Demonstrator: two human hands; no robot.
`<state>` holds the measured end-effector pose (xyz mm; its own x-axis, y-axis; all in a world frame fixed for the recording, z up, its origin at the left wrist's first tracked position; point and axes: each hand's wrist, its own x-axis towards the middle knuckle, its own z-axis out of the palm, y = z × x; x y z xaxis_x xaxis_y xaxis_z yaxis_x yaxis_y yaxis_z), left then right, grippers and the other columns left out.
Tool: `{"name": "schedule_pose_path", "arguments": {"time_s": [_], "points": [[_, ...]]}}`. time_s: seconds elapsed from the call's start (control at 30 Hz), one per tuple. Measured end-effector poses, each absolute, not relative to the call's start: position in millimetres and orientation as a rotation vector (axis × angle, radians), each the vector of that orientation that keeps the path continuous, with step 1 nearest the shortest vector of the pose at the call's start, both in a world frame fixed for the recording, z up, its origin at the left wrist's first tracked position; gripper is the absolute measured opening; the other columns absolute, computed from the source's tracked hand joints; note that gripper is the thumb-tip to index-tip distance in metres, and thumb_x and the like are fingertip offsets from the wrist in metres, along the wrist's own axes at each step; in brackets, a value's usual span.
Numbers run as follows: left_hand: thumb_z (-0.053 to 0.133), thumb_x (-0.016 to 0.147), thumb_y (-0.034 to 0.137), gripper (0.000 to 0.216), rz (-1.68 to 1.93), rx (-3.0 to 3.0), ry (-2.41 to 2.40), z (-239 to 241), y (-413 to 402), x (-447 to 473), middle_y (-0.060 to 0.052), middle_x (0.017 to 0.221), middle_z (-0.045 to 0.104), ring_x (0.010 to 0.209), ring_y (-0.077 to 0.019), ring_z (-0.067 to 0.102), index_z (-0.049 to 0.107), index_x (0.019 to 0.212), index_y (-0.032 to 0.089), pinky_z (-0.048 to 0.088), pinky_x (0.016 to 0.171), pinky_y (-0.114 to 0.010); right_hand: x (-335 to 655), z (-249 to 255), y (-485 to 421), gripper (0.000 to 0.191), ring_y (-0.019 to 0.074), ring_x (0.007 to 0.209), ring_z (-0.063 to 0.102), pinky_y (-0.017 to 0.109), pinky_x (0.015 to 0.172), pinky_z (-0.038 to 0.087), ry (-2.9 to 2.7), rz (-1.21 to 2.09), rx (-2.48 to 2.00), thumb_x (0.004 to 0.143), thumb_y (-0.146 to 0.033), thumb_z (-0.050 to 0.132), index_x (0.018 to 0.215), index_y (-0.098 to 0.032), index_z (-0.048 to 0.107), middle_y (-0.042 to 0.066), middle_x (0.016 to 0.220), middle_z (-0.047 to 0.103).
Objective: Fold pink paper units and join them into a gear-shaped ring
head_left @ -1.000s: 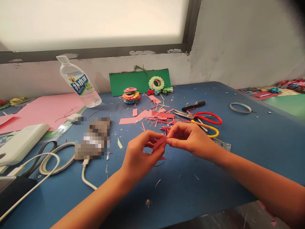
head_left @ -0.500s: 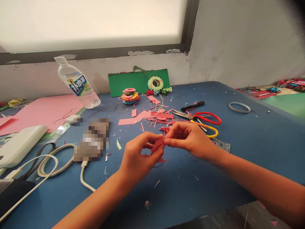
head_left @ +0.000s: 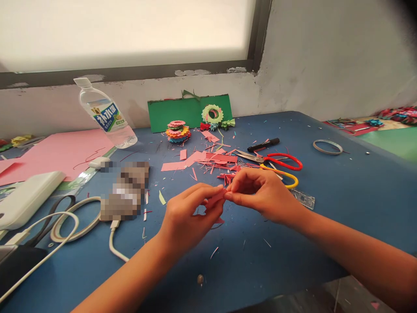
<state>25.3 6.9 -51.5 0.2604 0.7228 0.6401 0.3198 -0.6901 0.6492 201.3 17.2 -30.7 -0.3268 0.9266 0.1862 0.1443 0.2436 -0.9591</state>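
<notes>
A small piece of pink paper (head_left: 215, 199) is pinched between the thumb and fingers of my left hand (head_left: 192, 211). My right hand (head_left: 257, 191) meets it at the paper's right end, its thumb and forefinger closed on that edge. The fingers hide much of the piece, so its full shape does not show. Just behind my fingertips lie folded red paper pieces (head_left: 225, 177). Beyond them spreads a heap of pink paper strips and scraps (head_left: 195, 159). Scissors with red and yellow handles (head_left: 285, 161) rest past my right hand.
At the back stand a green card (head_left: 189, 106), a stack of coloured paper rings (head_left: 178, 131) and a pale green paper ring (head_left: 204, 114). A tilted bottle (head_left: 104, 113), power bank (head_left: 35, 195) and tape roll (head_left: 57, 232) occupy the left. A black marker (head_left: 263, 144) and another tape roll (head_left: 327, 147) lie right.
The pink paper has turned slightly between my fingers and looks lighter now. Both hands stay almost in place, still pinching it together.
</notes>
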Motion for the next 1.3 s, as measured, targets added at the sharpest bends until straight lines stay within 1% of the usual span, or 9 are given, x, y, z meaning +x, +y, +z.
{"name": "schedule_pose_path", "arguments": {"time_s": [0.2,0.4,0.53,0.67,0.77,0.97,1.13,1.3], "points": [[0.062,0.073,0.005,0.021,1.409,2.253,0.862,-49.9,8.0,23.0,0.000,0.071,0.059,0.057,-0.0063,0.057,0.063,0.091,0.015,0.058,0.048,-0.014,203.4,-30.5,17.5,0.017,0.0109,0.061,0.058,0.022,0.055,0.047,-1.685,1.203,-0.989,0.067,-0.025,0.073,0.070,-0.017,0.058,-0.001,0.067,0.060],[0.064,0.072,0.009,0.019,1.467,2.112,0.954,-50.0,6.1,27.0,0.001,0.072,0.061,0.054,-0.0069,0.059,0.063,0.090,0.016,0.059,0.051,-0.019,197.9,-28.0,11.9,0.018,0.0116,0.060,0.057,0.023,0.053,0.048,-1.644,1.115,-0.980,0.071,-0.029,0.069,0.067,-0.018,0.055,0.000,0.067,0.060],[0.064,0.073,0.009,0.017,1.478,2.158,0.974,-50.8,5.0,28.3,0.001,0.073,0.062,0.056,-0.0069,0.059,0.063,0.089,0.015,0.059,0.052,-0.017,196.1,-27.8,10.2,0.012,0.0100,0.059,0.056,0.022,0.056,0.049,-1.678,1.054,-0.967,0.072,-0.021,0.065,0.067,-0.019,0.055,-0.002,0.065,0.058],[0.063,0.074,0.006,0.019,1.428,2.325,0.888,-51.5,7.7,25.3,-0.001,0.072,0.061,0.058,-0.0065,0.058,0.062,0.091,0.013,0.057,0.051,-0.013,199.2,-28.1,12.4,0.011,0.0089,0.057,0.055,0.020,0.052,0.046,-1.722,1.103,-1.006,0.071,-0.017,0.065,0.068,-0.018,0.054,-0.003,0.063,0.057],[0.062,0.074,0.005,0.020,1.383,2.375,0.842,-51.6,9.3,22.5,-0.001,0.070,0.059,0.057,-0.0069,0.058,0.062,0.092,0.012,0.056,0.050,-0.013,202.6,-28.1,14.9,0.013,0.0089,0.058,0.056,0.019,0.052,0.046,-1.721,1.200,-0.992,0.069,-0.016,0.068,0.070,-0.018,0.055,-0.003,0.064,0.058],[0.061,0.074,0.006,0.020,1.301,2.317,0.832,-49.2,7.9,20.0,0.001,0.069,0.055,0.056,-0.0059,0.056,0.063,0.093,0.015,0.057,0.048,-0.013,206.5,-25.3,19.2,0.019,0.0126,0.069,0.062,0.023,0.063,0.049,-1.687,1.407,-0.925,0.065,-0.020,0.074,0.072,-0.018,0.056,-0.002,0.069,0.063],[0.059,0.075,0.005,0.023,1.311,2.313,0.786,-47.0,9.3,17.9,-0.003,0.082,0.059,0.062,-0.0070,0.058,0.063,0.094,0.017,0.057,0.049,-0.015,204.9,-24.6,17.7,0.022,0.0132,0.070,0.064,0.023,0.063,0.051,-1.587,1.407,-0.933,0.063,-0.021,0.076,0.076,-0.019,0.058,-0.001,0.071,0.065],[0.061,0.074,0.004,0.024,1.389,2.386,0.741,-47.0,11.5,16.9,-0.003,0.081,0.061,0.060,-0.0074,0.058,0.063,0.095,0.017,0.055,0.048,-0.016,204.5,-24.9,17.2,0.028,0.0117,0.063,0.064,0.021,0.059,0.053,-1.557,1.355,-0.917,0.059,-0.017,0.077,0.079,-0.018,0.058,-0.002,0.072,0.065]]}}
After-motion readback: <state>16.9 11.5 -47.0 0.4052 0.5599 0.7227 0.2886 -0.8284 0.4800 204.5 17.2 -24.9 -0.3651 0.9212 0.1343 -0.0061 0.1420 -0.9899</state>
